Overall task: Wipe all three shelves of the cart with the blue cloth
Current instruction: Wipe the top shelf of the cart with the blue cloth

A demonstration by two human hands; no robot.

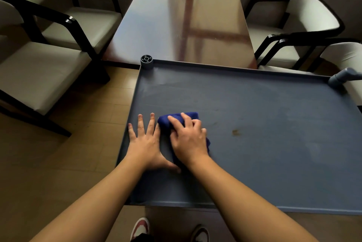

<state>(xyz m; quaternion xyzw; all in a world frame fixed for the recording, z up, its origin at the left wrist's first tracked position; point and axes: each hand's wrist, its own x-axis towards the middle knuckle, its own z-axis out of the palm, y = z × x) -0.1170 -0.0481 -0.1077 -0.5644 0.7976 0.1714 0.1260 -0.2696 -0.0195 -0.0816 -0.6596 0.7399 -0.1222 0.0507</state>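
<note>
The cart's grey-blue top shelf [264,108] fills the lower right of the view; the lower shelves are hidden beneath it. A bunched blue cloth [166,121] lies on the shelf near its left edge. My right hand [189,138] presses down on the cloth with fingers curled over it. My left hand [145,141] lies flat on the shelf beside the cloth, fingers spread, touching the cloth's left side. A small brown stain [236,132] marks the shelf to the right of my right hand.
A glossy brown table [182,18] stands just beyond the cart. Cream-cushioned black-framed chairs sit at left [39,69] and right [305,16]. Cart corner posts rise at the far left [146,61] and far right [340,77]. My shoes [140,228] show on the floor below.
</note>
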